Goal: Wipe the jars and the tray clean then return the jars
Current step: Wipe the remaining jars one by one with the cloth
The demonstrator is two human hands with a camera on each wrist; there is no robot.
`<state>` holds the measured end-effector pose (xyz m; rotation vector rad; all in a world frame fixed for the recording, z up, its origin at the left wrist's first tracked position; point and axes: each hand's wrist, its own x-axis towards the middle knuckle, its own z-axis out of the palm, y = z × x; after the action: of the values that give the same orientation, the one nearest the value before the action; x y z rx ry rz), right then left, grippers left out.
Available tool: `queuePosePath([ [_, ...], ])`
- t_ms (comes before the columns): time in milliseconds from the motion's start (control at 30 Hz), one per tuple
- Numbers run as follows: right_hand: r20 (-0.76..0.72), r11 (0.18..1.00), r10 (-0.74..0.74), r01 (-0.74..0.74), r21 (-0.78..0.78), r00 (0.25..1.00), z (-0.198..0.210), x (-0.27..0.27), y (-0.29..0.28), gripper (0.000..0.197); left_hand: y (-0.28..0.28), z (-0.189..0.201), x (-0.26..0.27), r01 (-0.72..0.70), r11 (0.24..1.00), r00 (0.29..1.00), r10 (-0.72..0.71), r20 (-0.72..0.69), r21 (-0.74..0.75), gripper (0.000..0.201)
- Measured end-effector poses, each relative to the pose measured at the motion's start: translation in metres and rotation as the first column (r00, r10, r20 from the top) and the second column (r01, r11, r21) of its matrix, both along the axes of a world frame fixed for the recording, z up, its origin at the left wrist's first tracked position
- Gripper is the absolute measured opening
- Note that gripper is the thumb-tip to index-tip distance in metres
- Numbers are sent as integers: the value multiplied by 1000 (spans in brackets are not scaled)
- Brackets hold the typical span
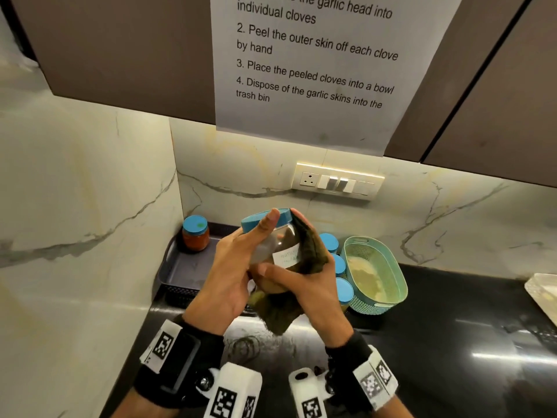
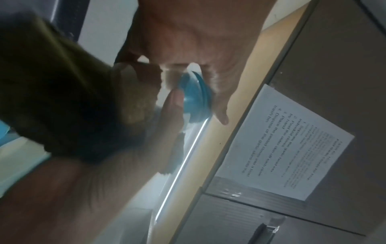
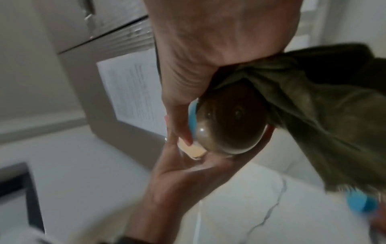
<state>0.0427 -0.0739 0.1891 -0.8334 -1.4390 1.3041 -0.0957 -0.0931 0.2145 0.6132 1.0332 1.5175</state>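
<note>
A clear jar (image 1: 281, 245) with a blue lid (image 1: 259, 220) and a white label is held tilted above the counter. My left hand (image 1: 238, 260) grips its lid end, thumb lying on the lid (image 2: 194, 99). My right hand (image 1: 301, 282) wraps a dark olive cloth (image 1: 312, 245) round the jar's right side and base. The jar's round base (image 3: 229, 122) shows beside the cloth (image 3: 313, 99). A dark grey tray (image 1: 180, 267) sits in the left corner, with a blue-lidded jar of red contents (image 1: 196, 233) at its back.
Three more blue-lidded jars (image 1: 339, 263) stand in a row right of my hands, beside a teal basket (image 1: 376, 273). A white container (image 1: 542, 291) is at the right edge. The switch panel (image 1: 337, 181) and a paper sheet (image 1: 316, 70) are on the wall and cabinet.
</note>
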Motion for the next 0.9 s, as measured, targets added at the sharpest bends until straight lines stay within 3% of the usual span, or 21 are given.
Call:
queuePosePath([
  [100, 56, 999, 21, -19, -41, 998, 2, 11, 4, 74, -4, 1, -15, 103, 993, 993, -100, -69, 51, 69],
  [167, 28, 990, 104, -101, -100, 994, 7, 11, 3, 69, -7, 0, -20, 180, 979, 983, -175, -50, 99, 90],
  [233, -52, 968, 188, -194, -162, 981, 5, 7, 3, 63, -7, -4, -19, 191, 975, 981, -193, 3, 116, 106],
  [333, -130, 953, 198, -221, -206, 972, 8, 3, 1, 58, -6, -6, -11, 124, 989, 992, -125, 5, 80, 112],
  [400, -100, 975, 177, -188, -120, 979, 9, 1, -3, 59, -5, -7, -10, 88, 994, 996, -89, 12, 64, 116],
  [500, -40, 992, 60, -55, 115, 997, 12, -9, -17, 79, -4, -6, -11, 39, 995, 999, -37, -34, 89, 115],
  [600, 97, 867, -82, 23, 498, 992, 1, -14, -20, 87, -6, -9, -11, 23, 995, 999, -26, 38, 100, 106],
  [667, 147, 808, -137, 25, 588, 980, -1, -13, -14, 83, -6, -13, -11, 7, 996, 998, -13, 66, 91, 107],
  [767, 95, 931, 12, -46, 361, 995, 5, -12, -7, 87, -6, -18, -9, -36, 995, 999, 33, 33, 93, 104],
  [833, 74, 972, 56, -71, 224, 996, 11, -15, -7, 88, -6, -17, -9, -36, 994, 999, 36, 2, 108, 106],
  [900, 75, 952, 18, -40, 304, 997, 11, -18, -11, 88, -7, -14, -12, -18, 994, 1000, 16, 14, 109, 111],
])
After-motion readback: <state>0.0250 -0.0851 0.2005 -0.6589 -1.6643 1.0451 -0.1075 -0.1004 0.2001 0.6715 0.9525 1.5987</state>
